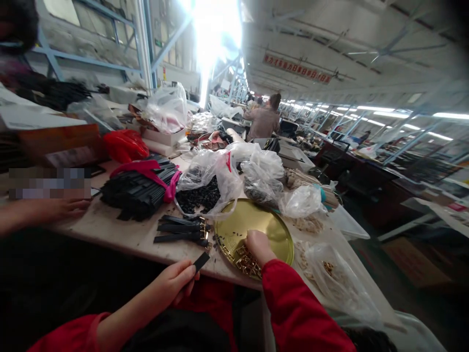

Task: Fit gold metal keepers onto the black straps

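Observation:
My left hand (181,281) is closed on a short black strap (201,262), pinched between thumb and fingers just off the table's front edge. Over a round gold tray (273,220), my right hand (259,244) is curled shut at a heap of small gold buckles (247,261). Its fingertips are turned away, so what they hold is hidden. A few small black pieces (229,236) lie in the tray. Left of it, several black straps with gold buckles (183,230) are laid in a row.
A bundle of black straps (135,190) tied with pink ribbon lies at left. Behind the tray is an open plastic bag of small black pieces (201,195). More plastic bags (340,278) lie at right. A co-worker's hand (62,209) rests on the table's left end.

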